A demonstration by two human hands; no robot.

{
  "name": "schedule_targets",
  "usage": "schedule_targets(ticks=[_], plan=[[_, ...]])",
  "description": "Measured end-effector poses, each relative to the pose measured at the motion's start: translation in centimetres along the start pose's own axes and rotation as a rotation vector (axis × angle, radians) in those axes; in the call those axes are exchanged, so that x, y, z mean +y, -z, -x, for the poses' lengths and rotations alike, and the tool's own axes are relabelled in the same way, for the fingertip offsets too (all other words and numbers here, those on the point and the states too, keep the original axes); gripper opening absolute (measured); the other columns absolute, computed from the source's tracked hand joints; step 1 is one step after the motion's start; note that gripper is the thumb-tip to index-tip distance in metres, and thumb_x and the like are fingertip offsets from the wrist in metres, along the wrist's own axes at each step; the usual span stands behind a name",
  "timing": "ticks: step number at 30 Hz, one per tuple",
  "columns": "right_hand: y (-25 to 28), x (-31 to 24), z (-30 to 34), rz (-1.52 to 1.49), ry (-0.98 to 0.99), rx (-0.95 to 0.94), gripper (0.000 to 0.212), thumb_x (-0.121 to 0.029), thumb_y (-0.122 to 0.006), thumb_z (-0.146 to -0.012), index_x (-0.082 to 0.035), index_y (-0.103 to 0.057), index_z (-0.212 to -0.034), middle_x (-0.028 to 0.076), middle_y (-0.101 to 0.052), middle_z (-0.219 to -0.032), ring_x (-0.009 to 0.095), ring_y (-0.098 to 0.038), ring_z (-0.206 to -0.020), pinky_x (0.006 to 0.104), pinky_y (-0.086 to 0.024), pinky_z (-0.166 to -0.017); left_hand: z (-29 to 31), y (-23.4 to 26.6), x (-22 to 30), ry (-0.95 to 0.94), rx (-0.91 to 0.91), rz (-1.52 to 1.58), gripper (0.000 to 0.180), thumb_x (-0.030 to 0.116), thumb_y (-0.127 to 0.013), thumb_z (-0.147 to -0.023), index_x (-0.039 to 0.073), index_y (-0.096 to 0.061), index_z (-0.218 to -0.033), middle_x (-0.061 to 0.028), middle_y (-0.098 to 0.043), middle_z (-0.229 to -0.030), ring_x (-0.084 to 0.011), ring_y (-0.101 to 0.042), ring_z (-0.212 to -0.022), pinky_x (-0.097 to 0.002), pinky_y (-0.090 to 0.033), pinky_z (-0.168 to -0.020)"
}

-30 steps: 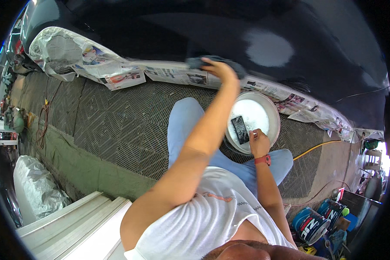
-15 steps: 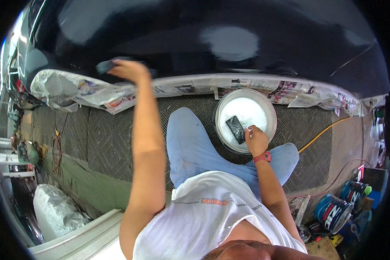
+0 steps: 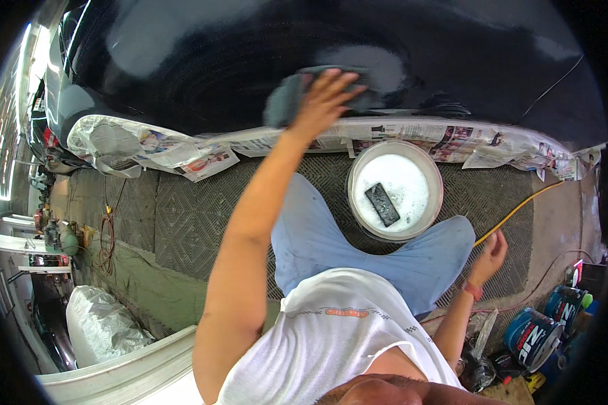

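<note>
Left hand (image 3: pixel 321 101) spread flat, fingers splayed, pressing grey sanding pad (image 3: pixel 287 94) against dark glossy car panel (image 3: pixel 250 54). Pad sits on panel just above newspaper masking (image 3: pixel 398 131). Judgement: keep palm flat, pressure even, pad wet; avoid fingertip pressure, likely to leave grooves. White bucket (image 3: pixel 358 202) of foamy water on floor mat, below panel, close for re-wetting; dark block (image 3: pixel 382 204) floats in it. Right hand (image 3: pixel 490 251) loose, half-open, holding nothing, beside knee, well below panel, right of bucket. Yellow hose (image 3: pixel 520 206) runs near it.
</note>
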State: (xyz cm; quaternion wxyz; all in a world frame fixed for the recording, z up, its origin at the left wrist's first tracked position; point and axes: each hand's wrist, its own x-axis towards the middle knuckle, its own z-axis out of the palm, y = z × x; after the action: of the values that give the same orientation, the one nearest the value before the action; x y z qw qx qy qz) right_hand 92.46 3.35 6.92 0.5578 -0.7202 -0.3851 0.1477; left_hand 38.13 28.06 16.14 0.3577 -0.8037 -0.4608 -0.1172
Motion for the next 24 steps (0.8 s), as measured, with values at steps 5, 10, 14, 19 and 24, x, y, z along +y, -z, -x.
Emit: schedule_targets(ticks=[5,10,14,19,24], plan=[[12.2,26.5,11.1,0.107,-0.369,-0.323,0.029,-0.014,-0.072,-0.102,0.000,-0.070,-0.128,0.010,-0.074,-0.117,0.020,-0.069,-0.104,0.0355,-0.057,-0.094,9.6,1.5,-14.6,0.628,0.407,0.015,0.084,0.057,-0.045,-0.109,0.018,-0.013,-0.176,-0.0248,0.003,-0.181,-0.0510,0.008,-0.165,-0.0723,0.004,-0.127],[11.5,25.9,23.2,0.256,-0.376,-0.736,0.039,-0.023,-0.060,-0.104,-0.002,-0.067,-0.137,0.010,-0.074,-0.125,0.025,-0.070,-0.110,0.0364,-0.054,-0.099,4.7,4.5,-12.9,0.500,0.427,0.022,0.082,0.063,-0.034,-0.111,0.017,-0.014,-0.175,-0.0256,0.000,-0.180,-0.0535,0.004,-0.164,-0.0727,0.005,-0.126],[11.3,25.1,24.2,0.112,-0.434,-0.546,0.041,-0.029,-0.057,-0.107,-0.003,-0.067,-0.136,0.011,-0.074,-0.122,0.026,-0.070,-0.107,0.0348,-0.055,-0.097,-4.9,6.3,-6.0,0.178,0.230,-0.065,0.072,0.050,-0.059,-0.101,0.031,-0.042,-0.169,-0.0149,-0.013,-0.182,-0.0455,0.000,-0.167,-0.0713,0.012,-0.125],[8.5,24.3,21.9,-0.020,-0.570,-0.383,0.045,-0.038,-0.050,-0.110,-0.005,-0.066,-0.135,0.012,-0.072,-0.118,0.027,-0.070,-0.106,0.0338,-0.054,-0.094,-21.9,14.9,1.9,-0.049,0.332,-0.018,0.066,0.042,-0.066,-0.101,0.038,-0.046,-0.164,0.0004,-0.027,-0.179,-0.0317,-0.016,-0.167,-0.0696,-0.020,-0.126],[8.5,28.1,21.4,0.161,-0.490,-0.326,0.050,-0.047,-0.044,-0.112,-0.009,-0.063,-0.138,0.008,-0.064,-0.116,0.020,-0.065,-0.108,0.0337,-0.053,-0.090,-25.8,15.8,2.5,-0.247,0.311,0.087,0.068,0.039,-0.066,-0.103,0.037,-0.042,-0.166,0.0036,-0.021,-0.181,-0.0277,-0.014,-0.167,-0.0664,-0.025,-0.125]])
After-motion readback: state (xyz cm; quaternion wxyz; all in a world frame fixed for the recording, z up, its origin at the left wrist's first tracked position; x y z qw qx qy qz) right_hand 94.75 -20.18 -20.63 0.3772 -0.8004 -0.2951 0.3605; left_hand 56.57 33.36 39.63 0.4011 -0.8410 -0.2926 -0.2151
